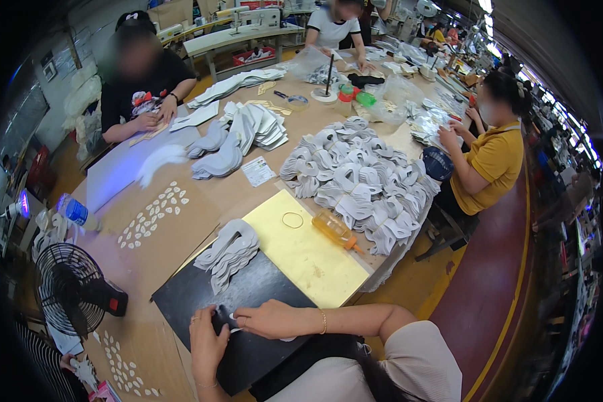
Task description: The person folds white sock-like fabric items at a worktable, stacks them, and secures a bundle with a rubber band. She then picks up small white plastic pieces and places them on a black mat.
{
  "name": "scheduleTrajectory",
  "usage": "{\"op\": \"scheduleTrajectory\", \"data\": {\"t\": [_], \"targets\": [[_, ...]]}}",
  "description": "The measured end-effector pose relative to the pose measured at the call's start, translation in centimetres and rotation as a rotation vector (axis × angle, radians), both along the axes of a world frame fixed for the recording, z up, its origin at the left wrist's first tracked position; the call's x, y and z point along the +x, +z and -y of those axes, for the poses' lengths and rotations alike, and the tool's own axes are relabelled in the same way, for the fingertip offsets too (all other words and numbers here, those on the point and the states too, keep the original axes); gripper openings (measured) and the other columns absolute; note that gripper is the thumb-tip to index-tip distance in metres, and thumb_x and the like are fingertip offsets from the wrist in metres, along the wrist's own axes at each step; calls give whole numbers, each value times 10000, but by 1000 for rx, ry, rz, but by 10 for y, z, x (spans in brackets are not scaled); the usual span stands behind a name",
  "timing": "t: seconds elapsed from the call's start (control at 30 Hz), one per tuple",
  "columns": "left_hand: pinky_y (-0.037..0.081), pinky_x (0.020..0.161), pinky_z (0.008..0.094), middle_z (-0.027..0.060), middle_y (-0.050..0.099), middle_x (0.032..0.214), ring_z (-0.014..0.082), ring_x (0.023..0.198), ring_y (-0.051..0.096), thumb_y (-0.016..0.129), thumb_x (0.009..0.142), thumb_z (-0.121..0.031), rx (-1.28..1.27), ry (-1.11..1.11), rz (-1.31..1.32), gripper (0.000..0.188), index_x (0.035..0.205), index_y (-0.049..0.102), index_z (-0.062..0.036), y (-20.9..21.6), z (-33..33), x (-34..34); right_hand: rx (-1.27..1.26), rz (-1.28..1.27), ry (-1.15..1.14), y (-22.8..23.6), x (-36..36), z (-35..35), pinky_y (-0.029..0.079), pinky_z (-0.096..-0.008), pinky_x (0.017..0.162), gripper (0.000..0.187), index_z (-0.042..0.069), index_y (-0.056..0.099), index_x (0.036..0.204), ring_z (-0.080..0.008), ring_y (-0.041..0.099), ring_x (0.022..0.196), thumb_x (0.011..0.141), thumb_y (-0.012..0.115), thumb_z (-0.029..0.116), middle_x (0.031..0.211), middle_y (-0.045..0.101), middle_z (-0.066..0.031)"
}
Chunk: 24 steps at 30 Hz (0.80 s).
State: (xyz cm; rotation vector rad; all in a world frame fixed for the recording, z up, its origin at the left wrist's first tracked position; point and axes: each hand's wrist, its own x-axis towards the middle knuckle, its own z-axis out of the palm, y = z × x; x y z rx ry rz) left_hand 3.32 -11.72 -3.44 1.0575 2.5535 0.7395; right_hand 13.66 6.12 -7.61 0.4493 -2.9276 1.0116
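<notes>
Both my hands work close together over a black board point(264, 281) at the table's near edge. My left hand point(209, 338) is closed around a small dark piece point(219, 319), whose kind I cannot make out. My right hand point(271, 319), beside it, has its fingertips pressed together at a small white piece point(232, 315), partly hidden by the fingers. Just beyond my hands, a stack of white looped cut pieces point(229, 251) lies on the board. Under the board's far side is a yellow sheet point(301, 231) with a rubber band point(292, 220) on it.
An orange squeeze bottle point(336, 230) lies beside a large heap of white cut pieces point(365, 174). Small white pieces point(155, 214) sit in rows on brown paper at left. A black fan point(70, 288) stands near the left edge. Several people work around the table.
</notes>
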Motion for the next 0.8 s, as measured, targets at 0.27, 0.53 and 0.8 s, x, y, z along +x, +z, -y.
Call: {"op": "scheduleTrajectory", "data": {"t": [0.27, 0.53, 0.8], "targets": [[361, 949, 406, 126, 531, 1097, 317, 1057, 484, 763, 705, -170, 117, -16, 23, 401, 1081, 660, -72, -18, 5, -3, -371, 47, -65, 3, -10, -16, 508, -411, 778, 203, 49, 601, 1074, -362, 635, 910, 929, 596, 191, 1057, 639, -135], [337, 975, 416, 111, 524, 1117, 303, 1117, 464, 754, 724, -174, 156, 54, -15, 314, 1004, 664, -64, -33, 6, 6, -719, 382, -193, 14, -10, -19, 503, -257, 537, 173, -8, 607, 1069, -136, 622, 587, 952, 582, 116, 996, 641, -107], [316, 971, 412, 95, 516, 1142, 299, 1129, 443, 751, 762, -217, 221, 53, -48, 415, 1137, 618, -97, -40, 10, 8, -868, 475, -394, -2, -8, -31, 445, -193, 488, 148, 6, 621, 1052, -41, 563, 566, 961, 602, 121, 846, 630, -19]]}}
